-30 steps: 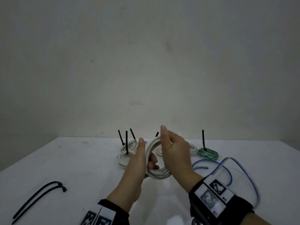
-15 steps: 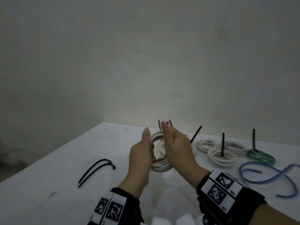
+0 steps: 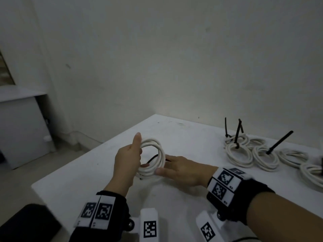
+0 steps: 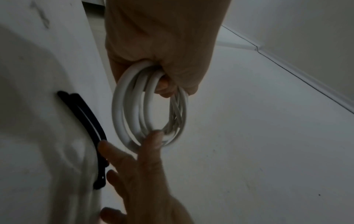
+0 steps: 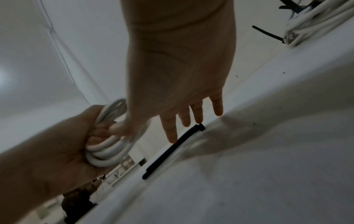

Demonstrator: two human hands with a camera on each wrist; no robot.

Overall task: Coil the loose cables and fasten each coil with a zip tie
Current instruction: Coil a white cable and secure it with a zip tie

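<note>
Already zip-tied: white coils (image 3: 239, 154) along desk (image 3: 174, 130) far edge. Untied white cable coil (image 3: 153, 158) clenched in left grip (image 3: 126, 163); right grip (image 3: 181, 169) released, fingers (image 5: 170, 130) spread above loose zip tie (image 5: 172, 150).

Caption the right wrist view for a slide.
Right hand reaches open-fingered for black zip ties; left hand grips white coil.

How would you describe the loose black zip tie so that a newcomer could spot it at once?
Start at the white table and find the left hand gripping an untied white coil. The zip tie lies flat just beyond it, under the right hand's fingertips. Unlike the ties standing upright in the finished coils, it fastens nothing.
</note>
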